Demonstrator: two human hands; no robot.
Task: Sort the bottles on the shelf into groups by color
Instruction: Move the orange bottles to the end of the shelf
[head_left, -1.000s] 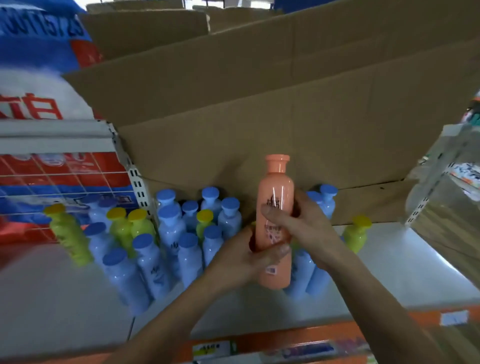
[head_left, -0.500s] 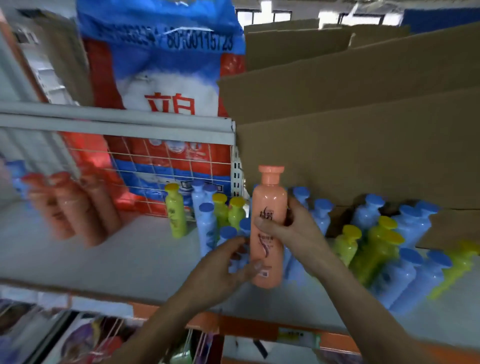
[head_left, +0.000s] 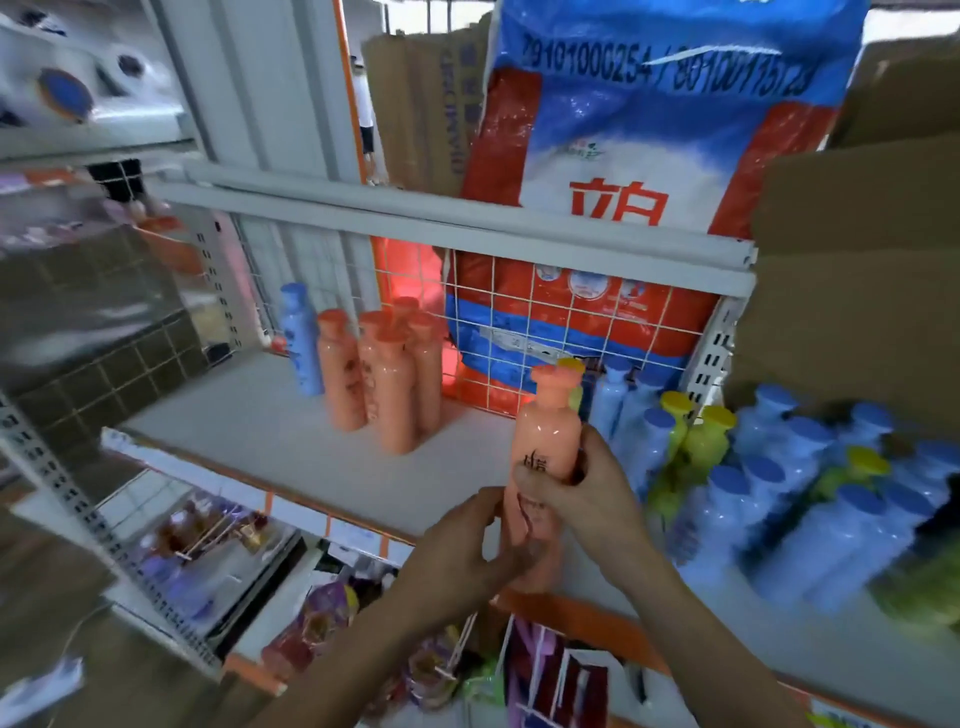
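Both forearms reach up from below and meet at the orange bottle (head_left: 546, 441), held upright over the front edge of the shelf (head_left: 249, 431). The right hand (head_left: 579, 491) wraps its middle, thumb across the label. The left hand (head_left: 454, 545) has its fingers (head_left: 493, 564) curled round the lower part. A cluster of orange bottles (head_left: 387, 379) stands further left, one blue bottle (head_left: 300, 348) beside it. Blue and yellow-green bottles (head_left: 769, 499) crowd the right.
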